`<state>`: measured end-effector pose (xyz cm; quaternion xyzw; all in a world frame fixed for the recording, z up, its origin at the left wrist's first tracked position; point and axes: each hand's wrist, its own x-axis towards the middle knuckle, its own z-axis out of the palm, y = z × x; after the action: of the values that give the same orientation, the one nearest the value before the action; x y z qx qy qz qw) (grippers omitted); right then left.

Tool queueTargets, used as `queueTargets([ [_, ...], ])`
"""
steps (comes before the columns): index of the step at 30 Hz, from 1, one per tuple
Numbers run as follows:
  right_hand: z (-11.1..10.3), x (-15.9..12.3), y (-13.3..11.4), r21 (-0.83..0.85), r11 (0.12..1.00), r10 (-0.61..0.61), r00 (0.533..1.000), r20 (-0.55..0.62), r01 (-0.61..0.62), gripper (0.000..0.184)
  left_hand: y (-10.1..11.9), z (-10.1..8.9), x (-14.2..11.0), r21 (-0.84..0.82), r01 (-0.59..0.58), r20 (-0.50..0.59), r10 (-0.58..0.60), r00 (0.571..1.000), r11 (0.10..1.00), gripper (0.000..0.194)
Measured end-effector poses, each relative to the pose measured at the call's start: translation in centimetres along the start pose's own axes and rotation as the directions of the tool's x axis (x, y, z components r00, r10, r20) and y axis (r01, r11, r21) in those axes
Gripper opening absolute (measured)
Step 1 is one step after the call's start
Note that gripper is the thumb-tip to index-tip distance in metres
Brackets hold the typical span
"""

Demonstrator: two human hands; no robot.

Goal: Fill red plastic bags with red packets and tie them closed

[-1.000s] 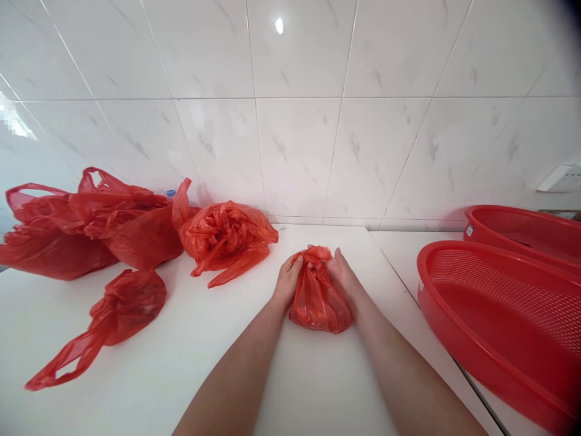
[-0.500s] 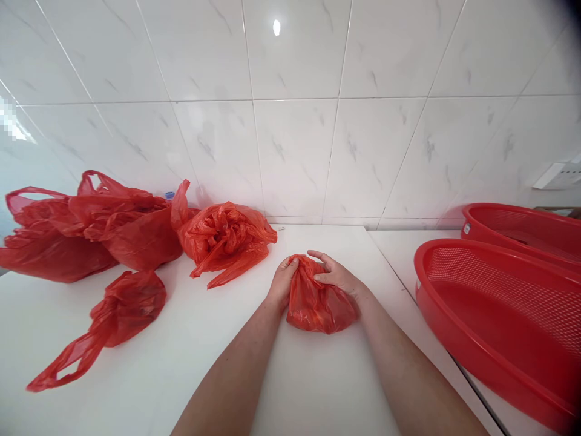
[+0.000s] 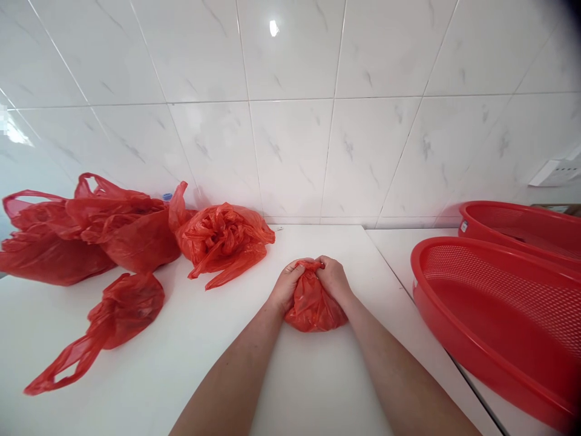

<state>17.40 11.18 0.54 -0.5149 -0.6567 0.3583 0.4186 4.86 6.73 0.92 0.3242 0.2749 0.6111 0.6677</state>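
Note:
A small red plastic bag [image 3: 313, 306] sits bunched on the white counter [image 3: 290, 375] in front of me. My left hand [image 3: 285, 286] grips its top from the left with curled fingers. My right hand [image 3: 333, 277] grips the same top from the right, fingers closed tight. The two hands meet over the gathered mouth of the bag, and what is inside the bag is hidden.
Several more red plastic bags lie to the left: a crumpled one [image 3: 224, 239] by the wall, a tied one [image 3: 120, 312] nearer, larger ones [image 3: 91, 227] at far left. Two red perforated baskets [image 3: 494, 303] stand at the right. A tiled wall runs behind.
Both hands have closed together over the bag's top. The right hand's fingers, spread half a second ago, are now curled, and the bag is squeezed smaller.

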Motion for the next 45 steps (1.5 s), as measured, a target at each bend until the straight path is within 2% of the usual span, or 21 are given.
queueTargets([
  [7, 0.0, -0.2, -0.2, 0.064, 0.998, -0.012, 1.0, -0.01, 0.013, 0.013, 0.0, -0.2, 0.1, 0.022, -0.006, -0.037, 0.006, 0.999, 1.0, 0.027],
  [13, -0.4, 0.1, -0.1, 0.281, 0.96, -0.003, 0.997, 0.071, -0.017, 0.027, 0.2, 0.1, -0.1, 0.045, -0.018, -0.017, 0.019, 1.0, 0.999, 0.027],
  [18, -0.8, 0.0, 0.2, 0.446, 0.893, -0.015, 0.989, 0.149, -0.054, 0.03, 0.3, -0.2, -0.1, 0.022, -0.026, -0.031, 0.027, 0.999, 0.999, 0.025],
  [20, -0.8, -0.1, 0.1, 0.528, 0.847, -0.01, 0.991, 0.131, -0.061, 0.028, 0.2, -0.4, 0.0, 0.022, -0.03, -0.039, 0.03, 0.999, 0.999, 0.026],
  [23, -1.0, 0.2, 0.1, 0.595, 0.802, 0.055, 0.998, 0.022, -0.057, 0.027, 0.2, -0.7, 0.1, 0.029, -0.04, -0.05, 0.041, 0.998, 0.999, 0.03],
  [26, -1.7, 1.0, 0.7, 0.534, 0.844, 0.127, 0.987, -0.098, -0.055, 0.028, 0.5, -1.4, 0.4, 0.027, -0.099, -0.08, 0.1, 0.992, 0.995, 0.029],
  [28, -2.7, 1.5, 1.5, 0.456, 0.888, 0.171, 0.963, -0.21, -0.058, 0.029, 1.0, -2.2, 0.6, 0.003, -0.165, -0.111, 0.164, 0.98, 0.986, 0.023],
  [31, -4.5, 1.8, 3.0, 0.305, 0.948, 0.215, 0.892, -0.397, -0.093, 0.029, 2.0, -3.8, 1.0, -0.051, -0.259, -0.151, 0.249, 0.957, 0.965, 0.017],
  [34, -5.5, 1.9, 4.0, 0.199, 0.968, 0.237, 0.83, -0.505, -0.156, 0.029, 2.7, -5.0, 1.2, -0.09, -0.292, -0.164, 0.275, 0.947, 0.952, 0.014],
  [36, -5.7, 1.8, 4.2, 0.16, 0.97, 0.24, 0.818, -0.524, -0.182, 0.027, 2.9, -5.3, 1.2, -0.109, -0.292, -0.185, 0.269, 0.945, 0.95, 0.012],
  [39, -5.6, 1.9, 4.2, 0.133, 0.974, 0.224, 0.828, -0.515, -0.181, 0.024, 2.8, -5.6, 1.3, -0.114, -0.276, -0.241, 0.243, 0.94, 0.954, 0.012],
  [42, -5.5, 1.8, 4.1, 0.136, 0.978, 0.204, 0.855, -0.476, -0.157, 0.023, 2.7, -5.8, 1.5, -0.082, -0.264, -0.265, 0.234, 0.935, 0.961, 0.016],
  [45, -5.4, 1.6, 3.9, 0.166, 0.977, 0.19, 0.898, -0.397, -0.133, 0.029, 2.5, -5.8, 1.6, -0.01, -0.258, -0.265, 0.246, 0.932, 0.966, 0.031],
])
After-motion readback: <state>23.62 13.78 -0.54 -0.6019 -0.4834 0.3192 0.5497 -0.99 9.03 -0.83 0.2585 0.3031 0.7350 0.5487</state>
